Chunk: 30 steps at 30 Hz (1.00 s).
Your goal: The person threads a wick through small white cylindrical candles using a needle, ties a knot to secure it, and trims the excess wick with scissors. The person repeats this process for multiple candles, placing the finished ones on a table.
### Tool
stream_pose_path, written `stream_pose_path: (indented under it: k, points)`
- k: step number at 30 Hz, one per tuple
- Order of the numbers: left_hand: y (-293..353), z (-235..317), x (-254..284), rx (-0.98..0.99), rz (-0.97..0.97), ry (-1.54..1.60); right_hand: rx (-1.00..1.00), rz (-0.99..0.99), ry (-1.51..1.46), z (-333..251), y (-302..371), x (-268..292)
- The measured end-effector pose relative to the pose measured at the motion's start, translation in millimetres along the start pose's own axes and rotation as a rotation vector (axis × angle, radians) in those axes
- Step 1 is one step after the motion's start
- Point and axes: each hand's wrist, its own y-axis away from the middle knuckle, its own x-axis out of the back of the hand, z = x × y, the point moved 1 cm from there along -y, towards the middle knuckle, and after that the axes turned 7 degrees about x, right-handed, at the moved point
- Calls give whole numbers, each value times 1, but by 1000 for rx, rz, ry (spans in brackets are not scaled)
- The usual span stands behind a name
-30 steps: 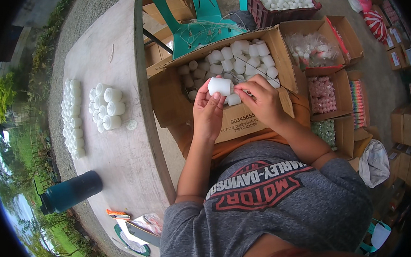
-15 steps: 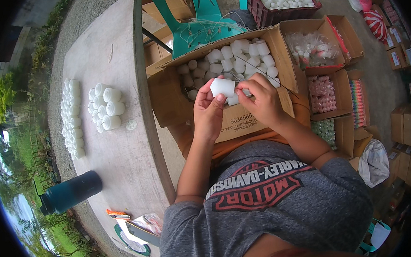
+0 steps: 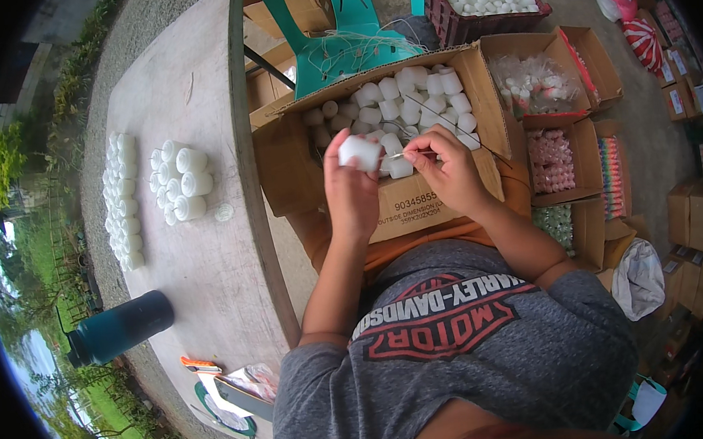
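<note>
My left hand point(image 3: 351, 183) grips a short white candle point(image 3: 359, 152) by its side, above an open cardboard box point(image 3: 296, 170). My right hand point(image 3: 443, 164) is closed, thumb and fingertips pinching a thin pale wick point(image 3: 396, 155) that runs toward the candle's end. Whether the wick sits inside the candle is too blurred to tell. Many more white candles point(image 3: 388, 88) lie loose in the box, with thin metal rods point(image 3: 446, 121) resting across them. The box stands at my lap, right of the table.
On the pale table point(image 3: 216, 107) stand a cluster of white candles point(image 3: 182, 181), a long row of candles point(image 3: 125, 201), a dark teal bottle point(image 3: 128, 323) and an orange cutter point(image 3: 201, 364). Beyond the box are a teal chair point(image 3: 342, 63) with wicks and a crate point(image 3: 468, 27). Cartons point(image 3: 585, 157) line the right.
My left hand has drawn the candle a little to the left, away from my right hand. A longer stretch of wick now shows between them.
</note>
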Motion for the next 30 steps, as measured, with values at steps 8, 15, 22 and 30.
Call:
stream_pose_path:
  k: [8,15,22,30]
  points:
    - [-2,10,5,-35,304,-27,-48,63,9,17,3,0]
    - [-9,18,23,-29,261,-394,-273,243,-431,18,-5,11]
    - [6,-28,0,293,-134,-604,-286,173,-538,17,9,-22]
    - [2,-16,2,290,-74,-435,-374,103,-474,21,4,-37]
